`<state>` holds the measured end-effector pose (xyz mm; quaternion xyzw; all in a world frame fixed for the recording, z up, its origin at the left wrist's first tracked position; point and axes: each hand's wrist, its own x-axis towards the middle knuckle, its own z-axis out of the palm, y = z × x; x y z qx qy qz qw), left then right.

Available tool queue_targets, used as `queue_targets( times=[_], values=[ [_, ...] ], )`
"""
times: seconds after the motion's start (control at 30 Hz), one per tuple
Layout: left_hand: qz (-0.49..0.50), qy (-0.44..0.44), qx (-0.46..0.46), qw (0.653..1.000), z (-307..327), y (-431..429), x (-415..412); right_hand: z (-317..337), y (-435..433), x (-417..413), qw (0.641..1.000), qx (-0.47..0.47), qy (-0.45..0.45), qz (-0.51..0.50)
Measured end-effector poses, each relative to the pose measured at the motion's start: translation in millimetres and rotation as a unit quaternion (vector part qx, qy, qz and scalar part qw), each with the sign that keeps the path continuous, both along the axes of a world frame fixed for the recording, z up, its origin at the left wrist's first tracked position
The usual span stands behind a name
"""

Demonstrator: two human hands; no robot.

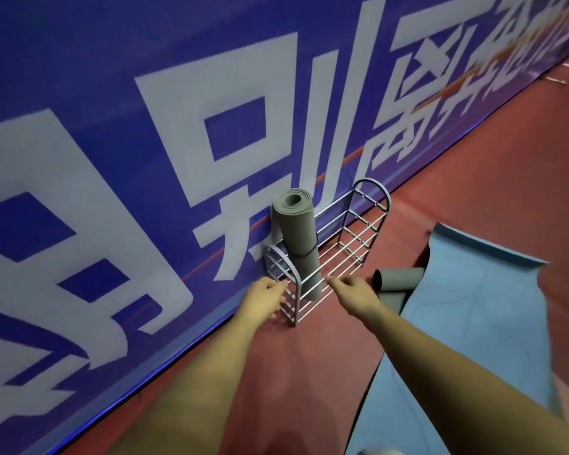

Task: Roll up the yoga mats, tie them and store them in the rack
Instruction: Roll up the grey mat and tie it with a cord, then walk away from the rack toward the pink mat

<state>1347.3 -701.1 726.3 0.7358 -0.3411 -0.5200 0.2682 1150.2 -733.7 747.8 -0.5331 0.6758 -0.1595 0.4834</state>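
Note:
A grey rolled yoga mat (301, 241) stands upright in the metal wire rack (352, 241) against the wall, with a dark band tied around its middle. My left hand (265, 298) rests at the rack's near arched end, fingers touching the wires. My right hand (353, 292) hovers with fingers apart just right of the mat's lower end, holding nothing. A second grey mat (398, 280), partly rolled, lies on the floor to the right of the rack. A blue mat (467, 310) lies unrolled beside it.
A blue banner wall (145, 159) with large white characters runs along the left. The floor (309, 372) is red. The blue mat's far edge curls up at the right. Small metal items lie far off at the top right.

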Motion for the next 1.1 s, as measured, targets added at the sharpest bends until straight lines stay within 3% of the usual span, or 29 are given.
queue_targets(
  times=[0.37, 0.53, 0.63, 0.77, 0.9, 1.1],
  values=[
    [-0.036, -0.035, -0.031, 0.998, -18.4, 122.9, -124.6, -26.6, 148.3, -136.7, 1.000, 0.010, 0.018, -0.010],
    [-0.039, -0.025, -0.051, 0.998, -44.9, 215.5, -216.2, -45.0, 248.5, -241.3, 1.000, 0.009, 0.028, -0.009],
    [-0.049, -0.047, -0.014, 0.998, -72.8, 292.5, -258.8, -64.6, 311.0, -304.8, 0.999, 0.020, 0.041, 0.010],
    [-0.112, -0.141, 0.013, 0.984, -99.2, 359.1, -305.4, -102.9, 380.9, -365.3, 0.996, 0.075, 0.033, 0.024],
    [-0.199, -0.176, 0.010, 0.964, -117.6, 372.8, -360.7, -156.4, 415.2, -405.8, 0.992, 0.112, 0.043, 0.041],
    [-0.240, -0.211, 0.055, 0.946, -230.1, 377.1, -401.4, -273.3, 427.5, -447.6, 0.984, 0.146, 0.077, 0.062]
  ],
)
